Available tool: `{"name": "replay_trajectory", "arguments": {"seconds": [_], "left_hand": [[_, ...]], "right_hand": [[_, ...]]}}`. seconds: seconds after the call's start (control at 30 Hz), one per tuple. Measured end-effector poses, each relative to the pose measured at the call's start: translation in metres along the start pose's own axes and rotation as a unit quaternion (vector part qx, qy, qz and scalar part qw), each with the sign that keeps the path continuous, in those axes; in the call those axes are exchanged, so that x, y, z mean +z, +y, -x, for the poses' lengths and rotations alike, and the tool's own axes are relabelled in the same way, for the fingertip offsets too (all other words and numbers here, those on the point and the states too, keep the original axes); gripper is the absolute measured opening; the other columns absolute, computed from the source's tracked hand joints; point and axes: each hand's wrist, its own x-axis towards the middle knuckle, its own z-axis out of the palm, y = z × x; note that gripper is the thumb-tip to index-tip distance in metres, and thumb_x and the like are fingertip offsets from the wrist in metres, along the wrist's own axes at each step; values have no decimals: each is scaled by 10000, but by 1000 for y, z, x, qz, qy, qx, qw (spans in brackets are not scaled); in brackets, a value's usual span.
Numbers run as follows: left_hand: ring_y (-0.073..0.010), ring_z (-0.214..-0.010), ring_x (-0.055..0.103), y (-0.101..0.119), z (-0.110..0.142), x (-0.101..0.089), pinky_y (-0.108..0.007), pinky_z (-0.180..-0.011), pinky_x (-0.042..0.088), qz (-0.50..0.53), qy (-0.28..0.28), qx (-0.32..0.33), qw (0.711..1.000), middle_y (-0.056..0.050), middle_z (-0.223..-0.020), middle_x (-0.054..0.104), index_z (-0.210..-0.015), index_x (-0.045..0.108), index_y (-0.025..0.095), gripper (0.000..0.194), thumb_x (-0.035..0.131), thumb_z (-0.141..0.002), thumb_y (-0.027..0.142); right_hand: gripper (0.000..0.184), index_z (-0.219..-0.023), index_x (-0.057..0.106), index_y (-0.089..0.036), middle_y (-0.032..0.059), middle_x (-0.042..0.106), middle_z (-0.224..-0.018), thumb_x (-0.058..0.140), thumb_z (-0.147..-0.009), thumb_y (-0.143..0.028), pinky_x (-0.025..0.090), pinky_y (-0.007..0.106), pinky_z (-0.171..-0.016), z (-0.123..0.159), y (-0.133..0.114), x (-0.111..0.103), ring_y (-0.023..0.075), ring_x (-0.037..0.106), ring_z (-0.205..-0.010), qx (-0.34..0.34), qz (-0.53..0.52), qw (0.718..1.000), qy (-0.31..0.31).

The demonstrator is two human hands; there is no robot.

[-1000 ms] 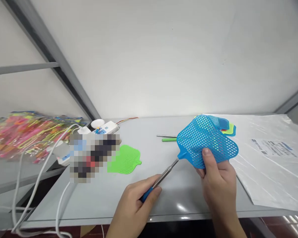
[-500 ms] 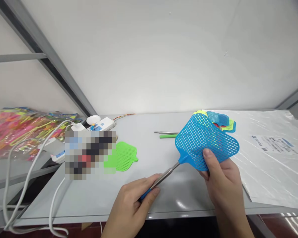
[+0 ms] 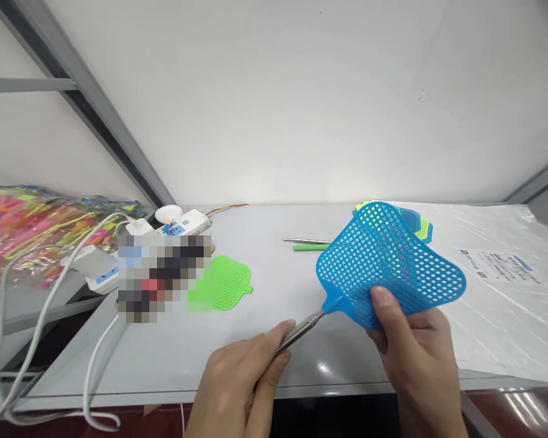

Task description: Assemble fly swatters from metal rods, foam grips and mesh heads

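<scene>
A blue perforated fly swatter (image 3: 360,267) is held tilted over the table between both hands. My left hand (image 3: 242,380) is closed round its metal telescopic handle (image 3: 304,330), close below the blue neck. With the thumb on the front of the mesh and the fingers behind, my right hand (image 3: 411,353) grips the lower edge of the blue head. On the table to the left lies a bright green swatter head (image 3: 231,283), partly covered by a blurred patch. Behind the blue swatter are a metal rod (image 3: 299,240) and a green handle (image 3: 310,247).
More swatter heads (image 3: 424,230) in yellow and blue are piled at the back right. White plastic packaging (image 3: 497,322) with a label covers the right side. Power strips (image 3: 185,224) and white cables (image 3: 50,304) lie left, near bagged colourful items (image 3: 36,237).
The blue swatter head has come nearer and its right side has swung lower and farther right. My left hand has slid along the handle, covering its blue grip. The view has shifted slightly.
</scene>
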Motion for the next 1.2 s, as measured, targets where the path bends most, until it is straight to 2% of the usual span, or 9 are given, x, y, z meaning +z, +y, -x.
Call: {"name": "replay_trajectory", "arguments": {"seconds": [0.17,0.27,0.4,0.53,0.63,0.8,0.93,1.13,1.2], "left_hand": [[-209,-850,715,-5,5,-11,-262,-709,571,-54,-8,19,998,-18,-998,747,-1336,562,323,425,554,-915,261],[-205,-835,711,-9,5,-11,-276,-757,571,-47,-16,3,999,-21,-981,745,-1331,569,324,409,536,-929,265],[-203,-828,703,1,1,-4,-271,-766,557,15,-24,-30,999,-14,-970,745,-1305,593,333,389,545,-923,280],[-215,-857,685,24,-1,4,-268,-751,537,140,-29,-111,983,-19,-970,743,-1159,682,341,278,544,-919,371],[-170,-642,627,35,1,9,-234,-579,495,261,-86,-210,938,-14,-716,687,-1091,682,286,294,513,-923,459],[-78,-355,344,33,-4,23,-178,-336,245,486,-194,-295,799,69,-504,451,-953,538,208,369,348,-971,524],[-76,-377,333,32,-15,33,-170,-401,335,480,-211,-248,815,101,-484,335,-831,438,218,320,315,-1001,459],[-98,-511,399,55,-17,45,-217,-529,321,323,-284,-143,892,63,-550,428,-754,414,215,361,316,-1015,444],[-111,-552,420,65,-21,46,-235,-547,301,261,-296,-94,914,56,-582,447,-769,423,223,341,321,-1016,434]], "right_hand": [[438,-550,394,-205,-62,336,-470,639,-864,-387,199,224,-385,-5,7,6,66,278,-416,-22,-17,999,-22],[386,-571,465,-192,-52,398,-484,651,-855,-376,263,219,-403,-4,9,11,74,342,-431,-36,-2,998,-58],[259,-663,635,-175,-32,479,-504,674,-839,-361,335,217,-424,3,8,15,86,409,-455,-13,25,997,-74],[295,-650,647,-177,-11,528,-522,657,-842,-400,368,226,-415,9,9,15,101,453,-454,-10,-25,998,-49],[272,-672,619,-180,-6,567,-580,672,-829,-395,399,229,-447,12,6,17,107,491,-492,2,-4,995,-100],[331,-653,501,-196,-46,484,-520,562,-909,-396,422,241,-505,13,1,24,105,481,-487,22,23,979,-203],[340,-613,527,-182,-22,530,-576,618,-869,-387,418,244,-548,-1,1,12,112,501,-555,-26,91,984,-149],[335,-545,481,-187,-43,469,-523,707,-762,-304,328,226,-459,-36,-22,-40,82,403,-478,-102,-21,982,158],[343,-548,450,-192,-53,434,-520,709,-753,-281,318,222,-457,-38,-31,-55,75,382,-474,-120,-65,970,201]]}}
